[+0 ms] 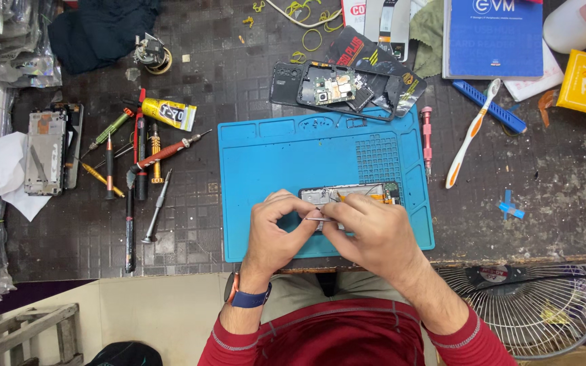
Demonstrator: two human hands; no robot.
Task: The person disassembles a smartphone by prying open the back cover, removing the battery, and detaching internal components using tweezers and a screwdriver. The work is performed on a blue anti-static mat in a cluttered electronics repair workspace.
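1. Left hand (pixel 276 230) curled over the lower middle of the blue work mat (pixel 266 156), thumb and forefinger pinched narrow on the near end of a thin metal tool (pixel 317 219).
2. Right hand (pixel 373 230) just beside it, fingers closed on the same thin metal tool from the other side, knuckles covering the near edge of the opened phone (pixel 350 194).
3. Opened phone lying flat on the mat, long side across, inner parts up, partly hidden under both hands.
4. Above the mat's far edge, a second dismantled phone (pixel 337 88) with its circuit board exposed, lying on the dark bench (pixel 551 176).
5. Left of the mat, a loose spread of screwdrivers (pixel 140 163) and a yellow glue tube (pixel 169 112); further left, a bare phone frame (pixel 47 152) on white paper.
6. Right of the mat, a pink-handled driver (pixel 426 139) just beside its edge, then a white and orange toothbrush (pixel 471 134) and a blue plastic pry tool (pixel 488 106).
7. At the bottom right, a wire fan guard (pixel 520 308) below the bench edge.
8. Dark blue watch band (pixel 247 297) on the left wrist; red sleeves on both arms.
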